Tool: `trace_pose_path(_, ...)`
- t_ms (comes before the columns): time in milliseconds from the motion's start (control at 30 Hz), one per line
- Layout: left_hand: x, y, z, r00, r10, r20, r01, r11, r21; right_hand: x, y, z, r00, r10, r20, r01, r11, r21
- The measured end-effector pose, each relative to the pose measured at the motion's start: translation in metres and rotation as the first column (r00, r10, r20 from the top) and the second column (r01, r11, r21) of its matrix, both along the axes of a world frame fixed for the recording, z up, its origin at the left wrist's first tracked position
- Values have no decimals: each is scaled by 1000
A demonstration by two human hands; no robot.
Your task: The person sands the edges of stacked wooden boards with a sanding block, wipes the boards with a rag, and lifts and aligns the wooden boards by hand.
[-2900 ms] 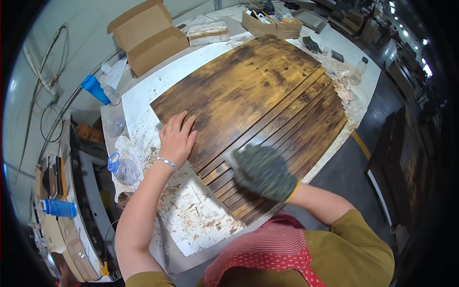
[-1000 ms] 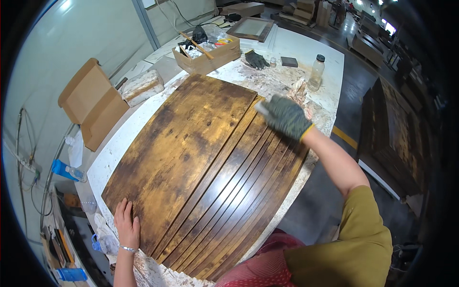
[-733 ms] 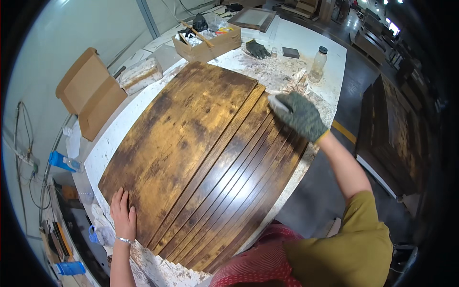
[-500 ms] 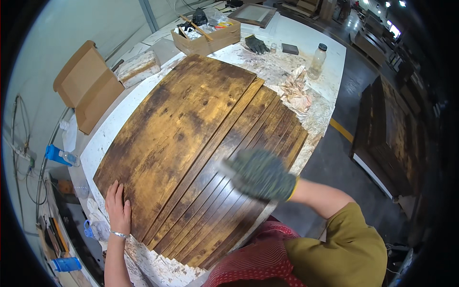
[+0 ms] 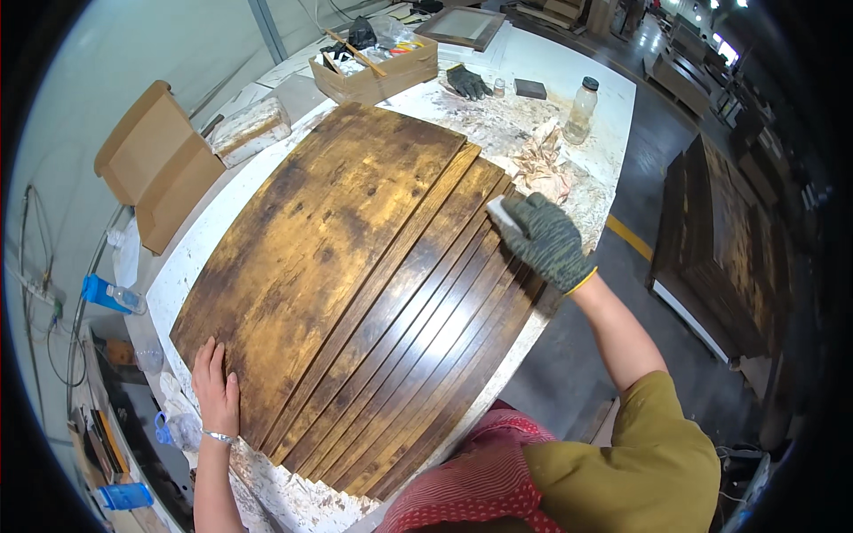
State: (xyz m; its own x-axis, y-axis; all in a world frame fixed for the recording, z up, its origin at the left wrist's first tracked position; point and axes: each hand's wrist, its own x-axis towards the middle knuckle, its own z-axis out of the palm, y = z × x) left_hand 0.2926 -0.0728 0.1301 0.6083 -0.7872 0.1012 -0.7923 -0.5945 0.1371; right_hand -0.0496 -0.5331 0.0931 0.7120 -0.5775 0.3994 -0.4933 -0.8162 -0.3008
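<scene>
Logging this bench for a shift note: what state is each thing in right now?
Left hand: bare, flat on the near-left end of the wood panels.
Right hand: gloved, pressing a pale pad to the slats.
Wood panels: stained dark, lying flat on the table.
Cardboard box: open, flap up.
Jar: upright, capped.

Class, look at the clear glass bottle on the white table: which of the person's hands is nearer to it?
Right. The gloved right hand lies just below the bottle; the bare left hand rests at the boards' opposite end.
</scene>
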Motion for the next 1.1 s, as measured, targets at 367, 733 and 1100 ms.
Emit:
trace_pose_path(367, 3, 1, -2, 1000, -16, 13, 16, 1000, 10, 22, 17, 50, 992, 58, -116, -71, 991, -110)
trace_pose_path(733, 3, 2, -3, 999, -20, 26, 20, 1000, -14, 28, 31, 67, 978, 110, -179, -125, 990, -72)
trace_pose_path(1100, 1, 0, -2, 999, -38, 26, 40, 997, -71, 36, 111, 31, 963, 269, 7, -269, 961, 62)
